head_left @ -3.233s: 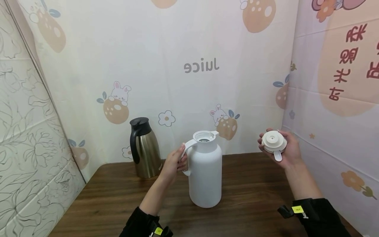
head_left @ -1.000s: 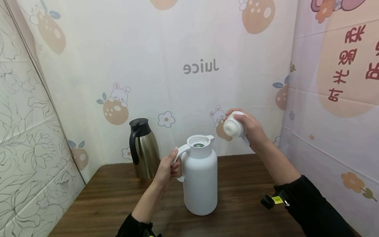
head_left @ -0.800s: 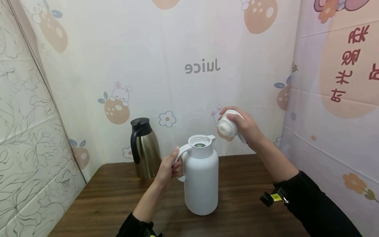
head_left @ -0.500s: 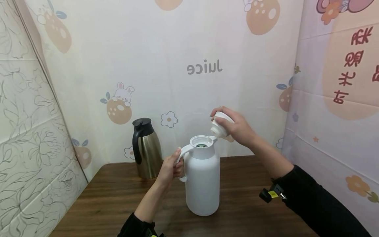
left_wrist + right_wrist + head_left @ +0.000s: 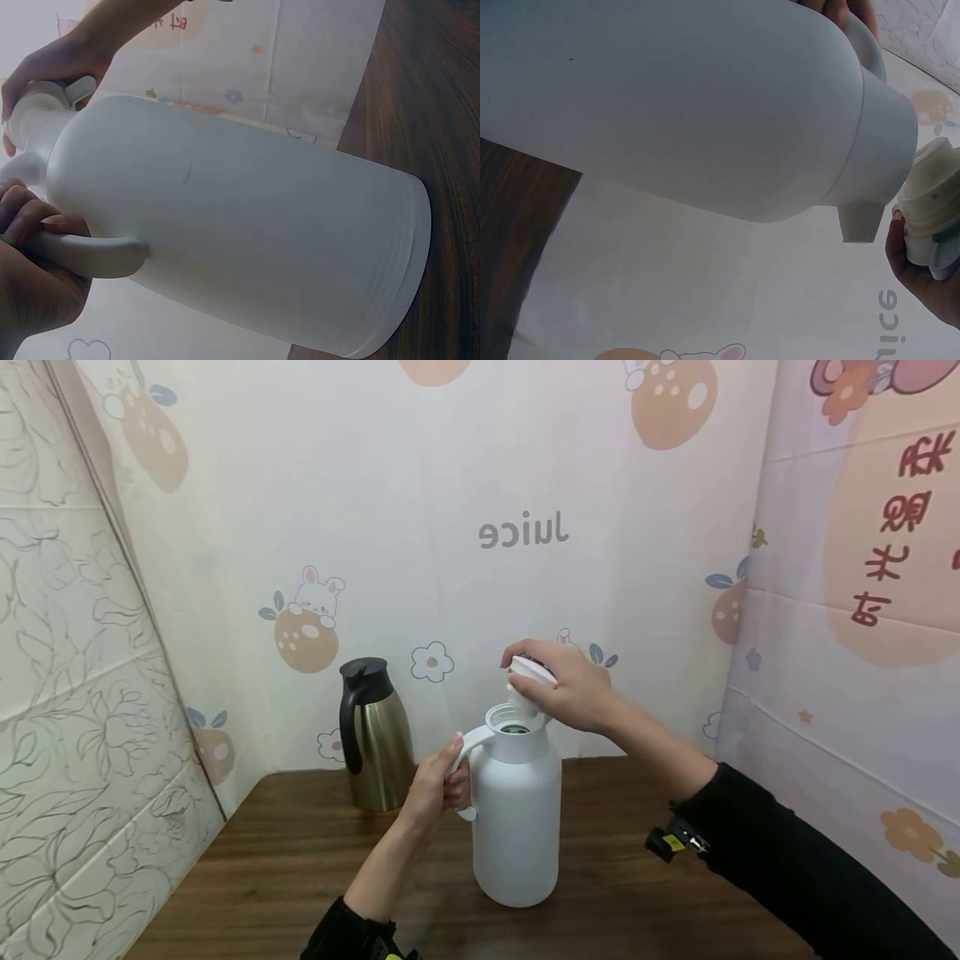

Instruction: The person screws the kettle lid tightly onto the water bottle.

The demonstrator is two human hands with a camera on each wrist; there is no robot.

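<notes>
A white thermos jug stands upright on the table, its round mouth uncovered in part with a greenish inside showing. My left hand grips its handle, fingers curled round it. My right hand holds the jug's white screw lid, thumb and fingers round its rim. Tilted, the lid hangs at the right side of the mouth. The right wrist view shows the lid's stepped underside close by the jug's neck; whether they touch I cannot tell.
A gold thermos jug with a black lid and handle stands behind my left hand, at the back left of the brown wooden table. Printed cloth walls rise behind and at both sides.
My right hand has swung the lid from far right, underside up, leftward and down to the jug's mouth, turning it over. The left hand keeps its grip on the handle; the jug has shifted slightly.
</notes>
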